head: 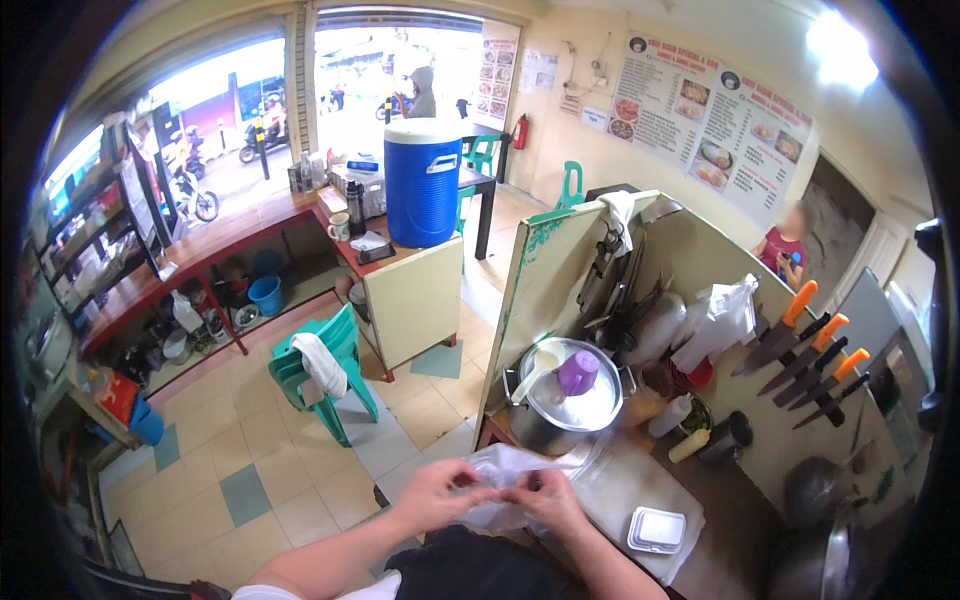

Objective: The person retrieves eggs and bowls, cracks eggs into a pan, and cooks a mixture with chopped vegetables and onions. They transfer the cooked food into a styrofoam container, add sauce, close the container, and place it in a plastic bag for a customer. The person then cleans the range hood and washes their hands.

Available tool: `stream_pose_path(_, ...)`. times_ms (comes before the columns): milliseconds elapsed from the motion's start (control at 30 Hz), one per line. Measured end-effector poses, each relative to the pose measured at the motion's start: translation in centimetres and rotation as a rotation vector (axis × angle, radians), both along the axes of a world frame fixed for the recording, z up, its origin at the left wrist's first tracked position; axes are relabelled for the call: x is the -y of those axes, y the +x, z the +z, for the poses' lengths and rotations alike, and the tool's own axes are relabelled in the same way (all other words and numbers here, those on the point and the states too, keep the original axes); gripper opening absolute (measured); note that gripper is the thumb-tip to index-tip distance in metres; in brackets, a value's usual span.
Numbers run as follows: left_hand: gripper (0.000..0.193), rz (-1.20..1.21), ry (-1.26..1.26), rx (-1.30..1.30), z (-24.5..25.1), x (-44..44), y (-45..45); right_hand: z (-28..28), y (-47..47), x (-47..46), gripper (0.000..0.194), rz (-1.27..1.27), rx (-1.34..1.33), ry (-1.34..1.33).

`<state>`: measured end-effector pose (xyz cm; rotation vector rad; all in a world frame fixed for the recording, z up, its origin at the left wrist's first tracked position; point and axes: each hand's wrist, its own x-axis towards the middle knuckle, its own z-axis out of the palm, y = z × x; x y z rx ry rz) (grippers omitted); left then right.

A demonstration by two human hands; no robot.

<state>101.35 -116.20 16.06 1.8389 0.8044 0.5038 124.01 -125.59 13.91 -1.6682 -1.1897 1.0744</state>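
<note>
A thin translucent plastic bag (pixel 506 466) is bunched up in front of my body, above the near end of the worktop. My left hand (pixel 446 491) pinches one side of it between thumb and fingers. From the other side my right hand (pixel 544 496) grips it, the fingertips of both hands almost meeting. Right of my right forearm, a closed white foam food box (pixel 657 530) lies on a pale sheet (pixel 622 487). Beyond the bag stands a large lidded metal pot (pixel 566 427), with a purple cup (pixel 577 373) and a pale ladle (pixel 538 371) on its lid.
Knives with orange and black handles (pixel 814 352) hang along the low partition (pixel 495 337) at right. Squeeze bottles (pixel 688 445) stand below them. Stacked green plastic chairs (pixel 319 367) are on the tiled floor at left. A blue drink cooler (pixel 423 184) tops the counter. A person (pixel 781 247) is beyond the partition.
</note>
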Motion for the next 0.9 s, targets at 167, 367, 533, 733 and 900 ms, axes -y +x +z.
stream_pose_path(167,0.036,-0.020,-0.225,0.085,-2.5,0.0,4.0,1.7,-0.1,0.3,0.022,0.211,0.203,0.179)
stream_pose_path(367,0.031,0.121,0.569,-0.276,-4.0,-0.7,2.9,3.1,11.4,4.4,0.019,-0.293,-0.434,0.171)
stream_pose_path(533,0.031,-0.199,0.791,0.096,-3.4,5.0,12.7,3.0,14.8,9.0,0.028,0.007,-0.209,0.010)
stream_pose_path(733,0.027,-0.008,0.437,-0.094,-3.2,5.6,16.1,-2.3,29.5,15.5,0.087,0.224,0.630,-0.155)
stream_pose_path(900,0.018,0.212,0.316,-0.319,-3.3,5.4,11.8,-9.8,36.1,20.2,0.105,0.334,0.634,-0.345)
